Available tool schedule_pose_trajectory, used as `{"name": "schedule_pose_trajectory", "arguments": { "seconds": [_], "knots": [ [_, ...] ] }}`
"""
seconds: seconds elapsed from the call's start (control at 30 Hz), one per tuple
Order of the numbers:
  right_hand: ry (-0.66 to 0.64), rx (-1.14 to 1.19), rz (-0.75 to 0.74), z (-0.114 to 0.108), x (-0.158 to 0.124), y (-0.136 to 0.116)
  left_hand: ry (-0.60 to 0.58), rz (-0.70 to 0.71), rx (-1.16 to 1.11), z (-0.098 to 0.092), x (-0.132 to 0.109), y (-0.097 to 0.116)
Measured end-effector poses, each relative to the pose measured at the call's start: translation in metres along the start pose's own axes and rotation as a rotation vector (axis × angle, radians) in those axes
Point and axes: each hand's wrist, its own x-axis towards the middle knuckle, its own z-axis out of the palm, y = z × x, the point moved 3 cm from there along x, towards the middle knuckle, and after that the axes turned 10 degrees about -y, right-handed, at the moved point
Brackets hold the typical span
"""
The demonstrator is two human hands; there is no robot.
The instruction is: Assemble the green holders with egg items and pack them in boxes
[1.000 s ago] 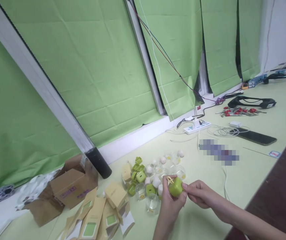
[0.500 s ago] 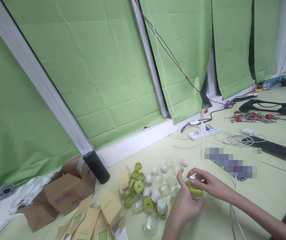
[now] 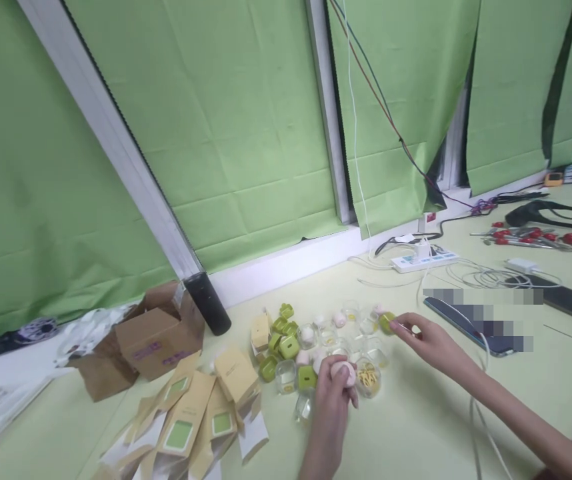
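My left hand [image 3: 333,393] is closed around a pale pink rounded piece [image 3: 345,374], low over the table. Just right of it stands a clear cup [image 3: 367,379] with yellow sticks inside. Farther back, my right hand [image 3: 419,337] pinches a small green plastic piece [image 3: 387,323] at the right edge of the cluster. Around both hands lie several clear cups [image 3: 286,377], green square pieces [image 3: 289,346] and other pale knobs [image 3: 339,319]. The underside of the pink piece is hidden by my fingers.
Folded kraft cartons [image 3: 191,413] lie to the left, beside an open cardboard box [image 3: 159,340] and a black cylinder [image 3: 209,303]. At right are a phone [image 3: 456,323], a white power strip [image 3: 425,260], loose white cables [image 3: 481,273] and red-handled tools [image 3: 531,235].
My hands, together around a green piece before, have moved apart. My left hand now holds a pink piece, while my right hand has the green piece farther back. The view has shifted.
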Motion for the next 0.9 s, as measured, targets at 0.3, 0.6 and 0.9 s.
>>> {"name": "schedule_pose_trajectory", "arguments": {
  "seconds": [0.3, 0.6, 0.9],
  "knots": [
    [0.027, -0.187, 0.137, 0.019, 0.031, 0.017, 0.147, 0.046, 0.698, -0.046, 0.016, 0.067],
    [0.115, -0.008, -0.020, -0.006, 0.012, -0.015, 0.324, -0.156, 1.020, -0.117, 0.072, 0.102],
    [-0.167, 0.173, -0.617, 0.029, -0.020, -0.132, -0.023, 0.042, 0.255, -0.045, 0.006, 0.027]
  ]
}}
